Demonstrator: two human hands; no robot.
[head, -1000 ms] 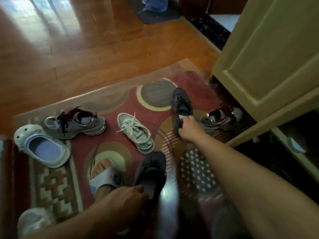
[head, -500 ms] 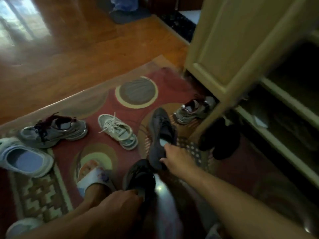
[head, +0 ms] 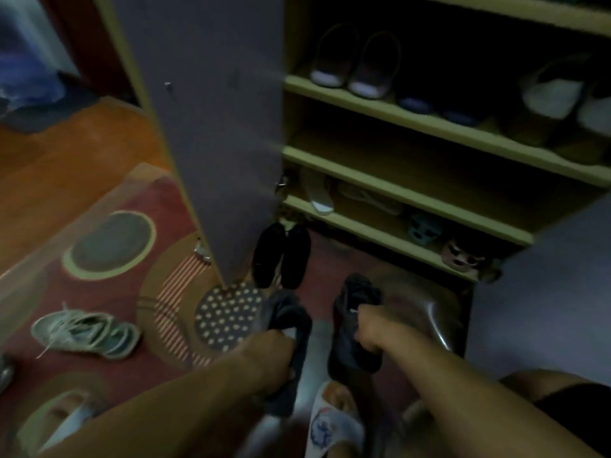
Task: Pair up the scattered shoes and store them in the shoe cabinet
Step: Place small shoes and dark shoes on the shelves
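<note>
The left hand (head: 269, 353) grips a dark grey sneaker (head: 287, 328) by its heel end, fingers curled round the collar, with the toe pointing away from the person. The right hand (head: 372, 328) grips a matching dark grey sneaker (head: 352, 342) the same way, just beside the first, so the 2 shoes hang side by side above the rug (head: 109, 292). Both are soft, dark, low-cut and blurred, with a pale patch showing at each opening; finer detail cannot be made out.

Just beyond both hands stands the open shoe cabinet (head: 380, 190), its pale shelves dim. Ahead of the left hand, a pair of black shoes (head: 281, 256) sits together on the floor at the foot of the cabinet, next to the edge of the open cabinet door (head: 215, 127). On the lowest shelf beyond the right hand lie small slippers with faces (head: 443, 241); higher shelves hold a pair of pale slippers (head: 353, 64) and other shoes.

Far to the left of the left hand, a light grey laced sneaker (head: 86, 332) lies on the patterned rug. Below the right hand a foot in a white sandal (head: 330, 421) rests on the floor.
</note>
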